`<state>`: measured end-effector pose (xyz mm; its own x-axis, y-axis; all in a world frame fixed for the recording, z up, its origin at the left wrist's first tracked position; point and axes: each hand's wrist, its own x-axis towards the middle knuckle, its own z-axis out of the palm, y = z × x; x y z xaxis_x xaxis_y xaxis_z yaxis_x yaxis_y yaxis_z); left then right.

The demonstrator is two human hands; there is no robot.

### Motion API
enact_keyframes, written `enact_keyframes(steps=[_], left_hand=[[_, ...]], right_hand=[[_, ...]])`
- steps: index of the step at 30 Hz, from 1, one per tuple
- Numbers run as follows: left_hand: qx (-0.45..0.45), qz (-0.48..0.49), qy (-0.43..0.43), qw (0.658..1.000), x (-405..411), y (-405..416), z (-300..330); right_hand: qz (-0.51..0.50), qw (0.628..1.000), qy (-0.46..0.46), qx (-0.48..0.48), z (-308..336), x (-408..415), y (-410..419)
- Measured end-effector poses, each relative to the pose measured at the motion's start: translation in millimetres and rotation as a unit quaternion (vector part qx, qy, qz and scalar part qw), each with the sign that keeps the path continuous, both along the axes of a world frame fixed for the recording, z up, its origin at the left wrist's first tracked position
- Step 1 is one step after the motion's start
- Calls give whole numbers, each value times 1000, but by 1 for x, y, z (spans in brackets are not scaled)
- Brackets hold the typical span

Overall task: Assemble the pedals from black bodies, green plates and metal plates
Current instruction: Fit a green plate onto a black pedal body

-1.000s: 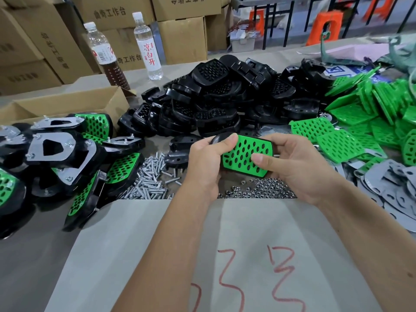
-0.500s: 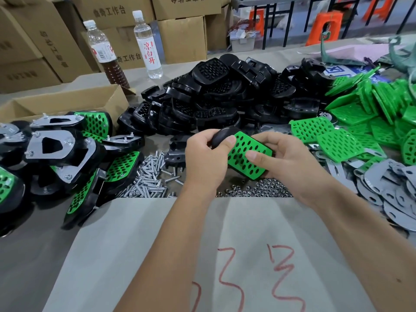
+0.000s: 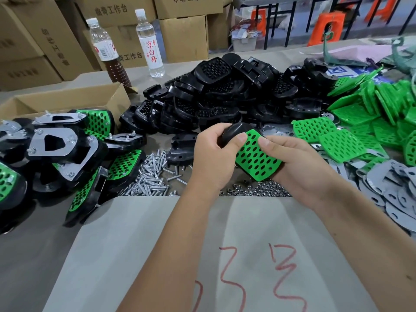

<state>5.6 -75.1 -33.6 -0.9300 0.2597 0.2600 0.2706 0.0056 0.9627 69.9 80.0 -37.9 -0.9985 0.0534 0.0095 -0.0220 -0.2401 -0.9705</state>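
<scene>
Green plate (image 3: pixel 255 157) sits tilted at frame centre against a black body (image 3: pixel 234 132), gripped by both the left hand (image 3: pixel 213 154) and right hand (image 3: pixel 299 167), fingers curled round them. Best to align edges, then press evenly until flush.

A clear water bottle (image 3: pixel 150 42) at 12 o'clock bears red characters "凉白开"; a cardboard box (image 3: pixel 117 10) behind reads "工作台"; red scrawl marks the grey sheet (image 3: pixel 157 255).
</scene>
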Motion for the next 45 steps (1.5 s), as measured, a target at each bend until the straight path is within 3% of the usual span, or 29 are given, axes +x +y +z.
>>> enact_keyframes(steps=[4, 7, 11, 13, 20, 29, 33, 40, 45], left_hand=[[12, -20, 26, 999, -1, 2, -2], [31, -31, 18, 999, -2, -3, -2], [87, -55, -30, 994, -3, -9, 2], [90, -63, -33, 993, -3, -11, 4], [47, -124, 13, 991, -1, -14, 8], [64, -180, 25, 981, -1, -17, 9], [60, -145, 56, 986, -1, -14, 8], [7, -47, 130, 990, 1, -4, 4], [58, -72, 63, 994, 4, -1, 2]], right_hand=[[-48, 998, 4, -36, -2, 1, -2], [-8, 999, 0, -45, 0, 1, 1], [80, 988, 12, -133, 6, 0, 2], [76, 986, 18, -144, 7, 1, 0], [-32, 996, 4, -80, 6, 5, 0], [-16, 997, 26, -64, 8, 9, 4], [-5, 997, 45, -62, 10, 9, 4], [-26, 996, 77, 30, 15, 8, 2], [-47, 994, 95, 23, 10, 7, 4]])
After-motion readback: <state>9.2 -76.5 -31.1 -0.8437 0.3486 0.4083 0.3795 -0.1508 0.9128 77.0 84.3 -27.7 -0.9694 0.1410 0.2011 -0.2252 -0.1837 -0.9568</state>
